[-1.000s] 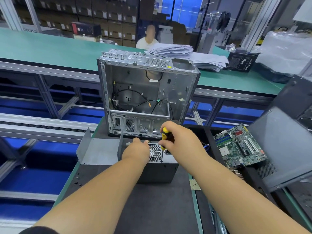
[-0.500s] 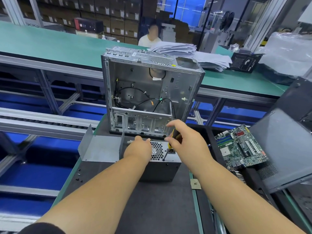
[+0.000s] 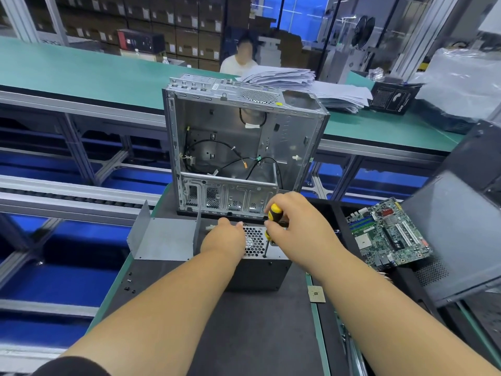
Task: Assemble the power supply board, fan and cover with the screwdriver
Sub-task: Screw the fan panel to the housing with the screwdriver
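The power supply [image 3: 257, 263] stands on the dark mat of the counter [image 3: 244, 335], just in front of the open case [image 3: 244, 147]. Its top face carries a honeycomb fan grille [image 3: 254, 241].

The right hand [image 3: 299, 226] grips the screwdriver [image 3: 272, 223] by its yellow-and-black handle, fingers curled round it. The shaft points down, tip touching the top face of the power supply at the near right corner of the grille.

The left hand [image 3: 225, 238] rests on the top of the power supply, left of the grille. Whether its fingers are curled or flat cannot be told.

A bent metal cover [image 3: 162, 237] lies just beside the power supply, to its left. Small black screws [image 3: 129, 284] lie on the mat near the left edge. A motherboard [image 3: 387, 234] lies to the right, well apart from the power supply. A small chip [image 3: 316, 293] lies at the mat's right edge.
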`<state>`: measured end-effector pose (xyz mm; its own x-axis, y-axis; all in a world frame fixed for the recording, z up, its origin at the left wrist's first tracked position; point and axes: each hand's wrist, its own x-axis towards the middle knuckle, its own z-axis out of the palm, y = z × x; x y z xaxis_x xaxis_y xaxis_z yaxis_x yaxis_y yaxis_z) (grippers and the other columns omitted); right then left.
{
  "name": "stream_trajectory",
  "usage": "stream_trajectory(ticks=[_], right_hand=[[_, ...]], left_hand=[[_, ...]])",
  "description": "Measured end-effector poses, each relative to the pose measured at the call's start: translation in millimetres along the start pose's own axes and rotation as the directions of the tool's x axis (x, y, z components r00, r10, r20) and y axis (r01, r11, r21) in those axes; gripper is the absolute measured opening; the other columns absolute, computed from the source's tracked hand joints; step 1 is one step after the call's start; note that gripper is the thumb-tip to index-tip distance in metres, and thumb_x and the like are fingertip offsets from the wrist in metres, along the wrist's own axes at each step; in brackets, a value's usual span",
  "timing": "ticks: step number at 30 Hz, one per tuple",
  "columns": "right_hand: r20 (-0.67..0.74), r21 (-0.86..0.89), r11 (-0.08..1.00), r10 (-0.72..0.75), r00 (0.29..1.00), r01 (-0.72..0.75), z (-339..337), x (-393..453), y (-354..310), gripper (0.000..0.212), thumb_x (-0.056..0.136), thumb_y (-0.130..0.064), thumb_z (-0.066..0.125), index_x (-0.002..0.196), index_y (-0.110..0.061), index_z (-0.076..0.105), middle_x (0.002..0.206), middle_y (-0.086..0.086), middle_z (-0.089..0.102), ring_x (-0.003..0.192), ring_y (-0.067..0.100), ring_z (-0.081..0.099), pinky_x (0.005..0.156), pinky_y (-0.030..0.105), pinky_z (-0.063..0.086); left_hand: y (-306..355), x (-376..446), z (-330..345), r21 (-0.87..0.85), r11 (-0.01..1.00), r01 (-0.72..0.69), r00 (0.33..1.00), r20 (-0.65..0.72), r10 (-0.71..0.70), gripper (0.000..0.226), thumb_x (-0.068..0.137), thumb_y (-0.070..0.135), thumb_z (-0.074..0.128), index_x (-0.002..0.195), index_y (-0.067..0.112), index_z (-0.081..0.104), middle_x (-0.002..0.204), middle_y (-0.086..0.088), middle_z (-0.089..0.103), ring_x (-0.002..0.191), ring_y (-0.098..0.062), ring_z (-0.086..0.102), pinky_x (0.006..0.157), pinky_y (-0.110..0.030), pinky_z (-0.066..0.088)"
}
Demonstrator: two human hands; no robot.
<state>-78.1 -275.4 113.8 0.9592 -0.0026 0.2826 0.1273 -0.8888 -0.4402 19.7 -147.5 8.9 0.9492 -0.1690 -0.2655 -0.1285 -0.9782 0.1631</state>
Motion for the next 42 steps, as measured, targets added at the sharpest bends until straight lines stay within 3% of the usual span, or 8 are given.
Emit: stream_trajectory(ticks=[4, 11, 16, 19, 23, 28, 35, 42], right_hand=[[0.020, 0.083, 0.995, 0.046, 0.999, -0.047, -1.1, -0.2, 4.1, 0.044, 0.092, -0.020, 0.062, 0.126, -0.043, 0.045, 0.092, -0.015, 0.062, 0.081, 0.005, 0.059, 0.072, 0.030, 0.052], [0.107, 0.109, 0.994, -0.039, 0.993, 0.027, -3.9, 2.2, 4.3, 0.051, 0.094, -0.016, 0.058, 0.132, -0.048, 0.046, 0.105, -0.016, 0.058, 0.093, 0.004, 0.056, 0.083, 0.025, 0.050], [0.060, 0.024, 1.000, 0.004, 0.998, -0.006, -6.8, 7.1, 3.9, 0.017, 0.085, -0.029, 0.073, 0.091, -0.029, 0.058, 0.082, -0.008, 0.059, 0.078, 0.015, 0.057, 0.071, 0.039, 0.053], [-0.009, -0.105, 0.994, -0.004, 1.000, 0.003, -3.1, 4.2, 0.4, 0.039, 0.087, -0.042, 0.068, 0.072, -0.026, 0.035, 0.073, -0.005, 0.050, 0.069, 0.018, 0.050, 0.058, 0.034, 0.044], [0.020, 0.022, 1.000, 0.012, 1.000, -0.012, -0.6, 1.9, 0.6, 0.013, 0.089, -0.024, 0.060, 0.088, -0.024, 0.048, 0.088, -0.007, 0.054, 0.077, 0.018, 0.056, 0.069, 0.040, 0.052], [-0.003, 0.015, 1.000, 0.017, 1.000, -0.017, 1.2, 1.8, 4.7, 0.041, 0.095, -0.025, 0.060, 0.128, -0.042, 0.044, 0.091, -0.013, 0.059, 0.081, 0.010, 0.057, 0.072, 0.031, 0.052], [0.107, 0.085, 0.996, 0.021, 0.994, -0.030, 2.3, 7.0, 5.5, 0.048, 0.095, -0.013, 0.056, 0.130, -0.042, 0.041, 0.100, -0.011, 0.056, 0.085, 0.011, 0.059, 0.075, 0.037, 0.057], [-0.040, -0.066, 0.998, -0.013, 0.999, 0.011, 2.5, 7.3, 5.1, 0.023, 0.090, -0.034, 0.065, 0.108, -0.033, 0.050, 0.086, -0.011, 0.056, 0.078, 0.014, 0.055, 0.069, 0.033, 0.051]], left_hand=[[0.9, -3.1, -1.7, 0.093, 0.995, -0.032, 0.999, 0.016, 0.030, 0.081, 0.090, -0.004, 0.045, 0.155, 0.027, 0.009, 0.134, -0.013, 0.030, 0.088, -0.025, 0.053, 0.063, -0.034, 0.045], [2.6, -1.1, 0.2, 0.038, 0.999, -0.023, 1.000, 0.008, 0.023, 0.076, 0.093, 0.001, 0.047, 0.155, 0.025, 0.009, 0.136, -0.012, 0.030, 0.105, -0.028, 0.057, 0.070, -0.036, 0.049], [2.3, 0.7, 1.9, -0.056, 0.998, 0.043, 0.999, -0.006, -0.043, 0.066, 0.094, 0.004, 0.047, 0.153, 0.020, 0.019, 0.138, -0.013, 0.035, 0.107, -0.031, 0.057, 0.075, -0.038, 0.051], [2.5, -1.5, 1.1, -0.029, 0.999, 0.030, 1.000, 0.011, -0.029, 0.062, 0.096, 0.009, 0.045, 0.152, 0.021, 0.020, 0.136, -0.012, 0.037, 0.110, -0.032, 0.055, 0.076, -0.039, 0.050], [2.1, -2.5, 0.5, 0.040, 0.999, 0.001, 1.000, 0.013, -0.002, 0.074, 0.092, 0.004, 0.049, 0.154, 0.025, 0.016, 0.135, -0.012, 0.032, 0.110, -0.032, 0.055, 0.070, -0.036, 0.046], [2.9, -0.7, -1.9, 0.078, 0.997, -0.010, 0.999, 0.042, 0.007, 0.080, 0.090, 0.000, 0.049, 0.155, 0.027, 0.010, 0.137, -0.012, 0.028, 0.109, -0.031, 0.055, 0.068, -0.035, 0.045], [2.1, 0.0, 1.9, 0.024, 1.000, -0.002, 1.000, 0.008, 0.002, 0.077, 0.091, 0.000, 0.048, 0.155, 0.025, 0.013, 0.139, -0.012, 0.029, 0.109, -0.031, 0.056, 0.071, -0.036, 0.047], [1.5, 0.9, 1.6, 0.012, 1.000, -0.017, 1.000, 0.004, 0.017, 0.072, 0.093, 0.003, 0.049, 0.154, 0.020, 0.015, 0.135, -0.011, 0.032, 0.108, -0.030, 0.057, 0.072, -0.037, 0.051]])
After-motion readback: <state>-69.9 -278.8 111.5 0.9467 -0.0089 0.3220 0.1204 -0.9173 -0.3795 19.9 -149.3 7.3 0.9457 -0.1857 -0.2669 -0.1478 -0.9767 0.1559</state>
